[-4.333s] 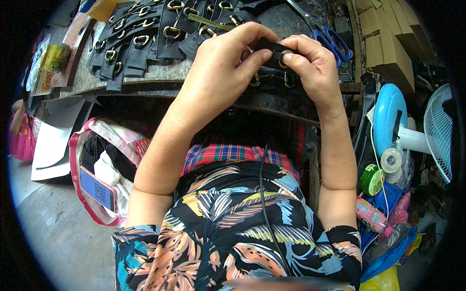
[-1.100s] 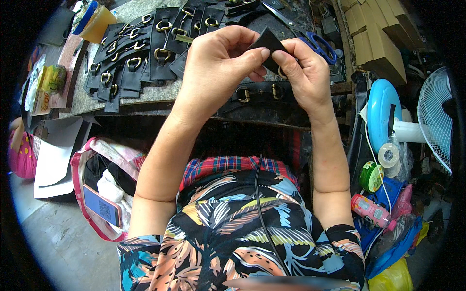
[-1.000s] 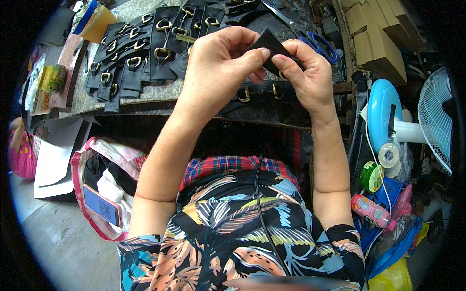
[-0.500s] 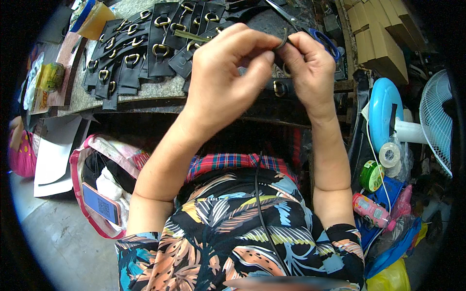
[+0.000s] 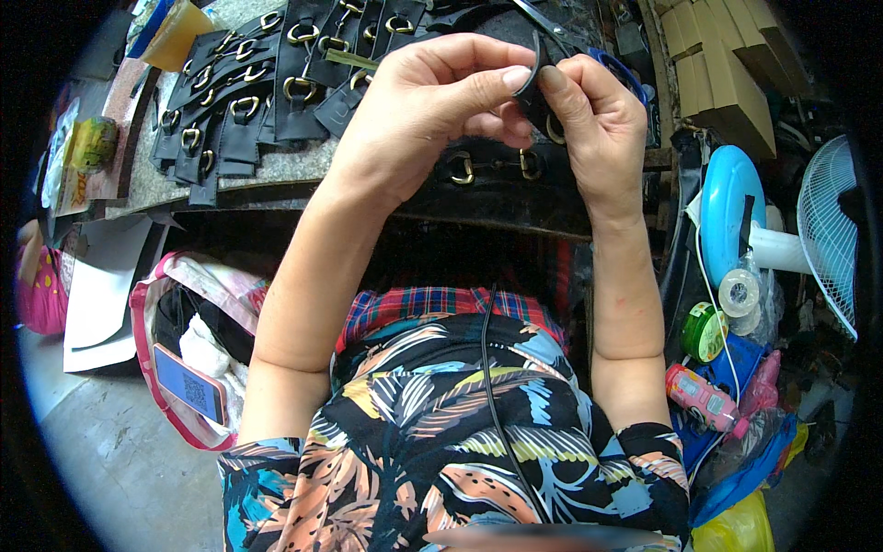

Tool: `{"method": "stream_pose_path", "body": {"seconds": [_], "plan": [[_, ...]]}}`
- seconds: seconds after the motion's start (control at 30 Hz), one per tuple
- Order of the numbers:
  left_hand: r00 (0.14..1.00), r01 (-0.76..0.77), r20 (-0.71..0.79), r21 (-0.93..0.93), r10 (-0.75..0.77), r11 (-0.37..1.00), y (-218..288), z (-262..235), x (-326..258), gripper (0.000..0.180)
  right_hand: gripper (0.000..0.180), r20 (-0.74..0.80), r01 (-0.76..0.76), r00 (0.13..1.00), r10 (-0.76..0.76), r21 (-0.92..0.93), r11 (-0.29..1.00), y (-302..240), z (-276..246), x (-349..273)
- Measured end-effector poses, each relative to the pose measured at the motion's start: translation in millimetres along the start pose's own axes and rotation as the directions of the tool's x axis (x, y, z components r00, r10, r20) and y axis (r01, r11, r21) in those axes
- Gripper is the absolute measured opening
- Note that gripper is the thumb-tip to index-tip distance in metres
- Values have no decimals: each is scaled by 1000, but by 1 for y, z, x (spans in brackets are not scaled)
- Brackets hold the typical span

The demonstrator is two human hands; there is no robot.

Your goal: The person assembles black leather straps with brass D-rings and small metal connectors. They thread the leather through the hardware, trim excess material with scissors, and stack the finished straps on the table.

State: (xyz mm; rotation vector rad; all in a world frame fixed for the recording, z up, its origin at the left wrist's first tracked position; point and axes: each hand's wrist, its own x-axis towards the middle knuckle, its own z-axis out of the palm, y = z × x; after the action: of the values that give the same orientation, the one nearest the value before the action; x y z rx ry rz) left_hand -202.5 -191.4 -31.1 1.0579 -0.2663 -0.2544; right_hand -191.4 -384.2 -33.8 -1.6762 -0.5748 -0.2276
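Both hands, left (image 5: 428, 115) and right (image 5: 589, 120), pinch one black strap (image 5: 532, 85) above the counter (image 5: 276, 170); many ringed straps (image 5: 244, 110) lie finished, this one unfinished.

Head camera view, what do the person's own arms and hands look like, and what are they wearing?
Both forearms are bare. The left hand and right hand wear no gloves, and no rings or watch show. Short sleeves of a dark shirt printed with orange, blue and white leaves end above the elbows.
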Motion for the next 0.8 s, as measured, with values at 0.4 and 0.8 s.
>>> {"method": "stream_pose_path", "body": {"seconds": [0.4, 0.8], "plan": [[965, -211, -117, 195, 236, 958, -12, 12, 15, 24, 22, -145, 6, 989, 6, 82, 997, 2, -6, -2], [990, -138, 88, 739, 109, 659, 25, 19, -2, 25, 34, -292, 24, 953, 75, 322, 946, -19, -30, -18]]}}
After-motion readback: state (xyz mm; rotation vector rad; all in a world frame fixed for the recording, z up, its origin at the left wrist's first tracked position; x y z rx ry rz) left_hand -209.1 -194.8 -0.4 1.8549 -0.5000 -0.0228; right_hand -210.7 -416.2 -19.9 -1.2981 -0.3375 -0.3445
